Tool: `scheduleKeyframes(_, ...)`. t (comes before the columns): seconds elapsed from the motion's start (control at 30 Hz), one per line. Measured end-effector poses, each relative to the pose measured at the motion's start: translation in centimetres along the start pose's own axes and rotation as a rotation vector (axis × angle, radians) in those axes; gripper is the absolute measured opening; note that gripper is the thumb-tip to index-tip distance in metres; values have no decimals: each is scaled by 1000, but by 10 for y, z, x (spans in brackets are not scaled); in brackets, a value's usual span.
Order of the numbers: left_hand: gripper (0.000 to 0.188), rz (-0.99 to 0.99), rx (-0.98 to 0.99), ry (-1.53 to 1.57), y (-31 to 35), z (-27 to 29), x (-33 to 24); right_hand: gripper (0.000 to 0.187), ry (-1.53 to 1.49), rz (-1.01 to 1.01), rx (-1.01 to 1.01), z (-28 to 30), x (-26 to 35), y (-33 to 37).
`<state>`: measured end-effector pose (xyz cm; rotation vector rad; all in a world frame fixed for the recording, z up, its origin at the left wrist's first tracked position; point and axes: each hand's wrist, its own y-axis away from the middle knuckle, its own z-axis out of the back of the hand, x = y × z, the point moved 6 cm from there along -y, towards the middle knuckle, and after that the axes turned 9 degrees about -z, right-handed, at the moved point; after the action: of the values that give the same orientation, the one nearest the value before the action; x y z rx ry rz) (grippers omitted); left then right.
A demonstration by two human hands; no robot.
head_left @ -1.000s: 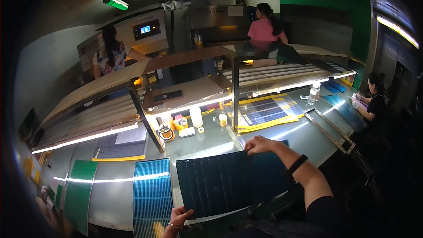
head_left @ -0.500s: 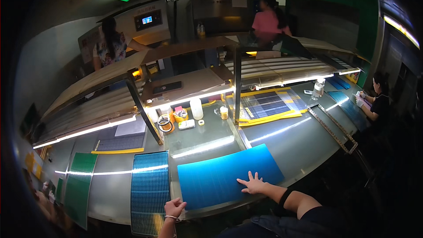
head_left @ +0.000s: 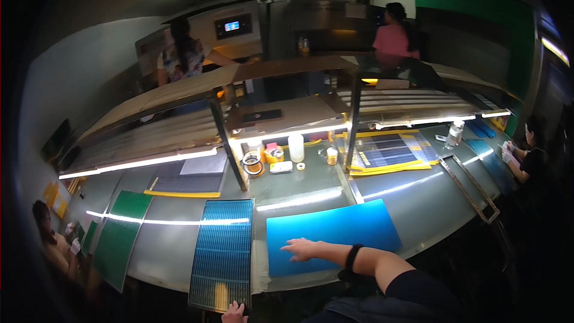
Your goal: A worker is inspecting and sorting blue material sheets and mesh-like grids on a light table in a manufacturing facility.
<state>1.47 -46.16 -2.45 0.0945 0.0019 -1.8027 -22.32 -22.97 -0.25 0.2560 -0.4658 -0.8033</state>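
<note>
A smooth bright blue sheet (head_left: 344, 227) lies at the front of the workbench. My right hand (head_left: 301, 250) reaches across it from the right, with its fingers stretched leftward over the sheet's left half. Left of the sheet lies a dark blue panel (head_left: 222, 245) with a fine grid pattern, its near end jutting past the bench edge. At that end, my left hand (head_left: 235, 313) has its fingers over the panel's near right corner; its thumb is hidden.
A green panel (head_left: 122, 233) lies farther left. Tape rolls (head_left: 253, 163), a white bottle (head_left: 296, 148) and yellow-edged sheets (head_left: 391, 152) stand or lie under the lit shelf. At right is a narrow frame (head_left: 469, 188). Co-workers sit at both ends; others stand behind the shelf.
The view has turned left. My right hand has moved leftward over the blue sheet. My left hand has left the sheet's near left corner for the near edge of the gridded panel.
</note>
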Motion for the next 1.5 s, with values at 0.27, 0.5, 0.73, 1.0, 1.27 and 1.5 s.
scheduleKeyframes(0.27, 52, 119, 17, 41, -8, 3, 9, 61, 252, 324, -46, -13, 110, -99)
scheduleKeyframes(0.5, 27, 10, -180, 74, 1, 17, -1, 65, 258, 205, -86, -17, 113, -117)
scheduleKeyframes(0.73, 10, -41, -567, 126, 17, 22, -13, 89, 368, 319, -36, -7, 122, -100)
scheduleKeyframes(1.0, 8, 291, -650, 267, 55, 20, 38, 90, 363, 347, -67, -29, 144, -88)
scheduleKeyframes(1.27, 6, -12, -983, 4, 5, 148, -2, 36, 266, 271, -1, -26, 138, -104)
scheduleKeyframes(1.5, 44, 102, -350, 188, -100, 25, 24, 18, 100, 606, -282, 87, 228, -133)
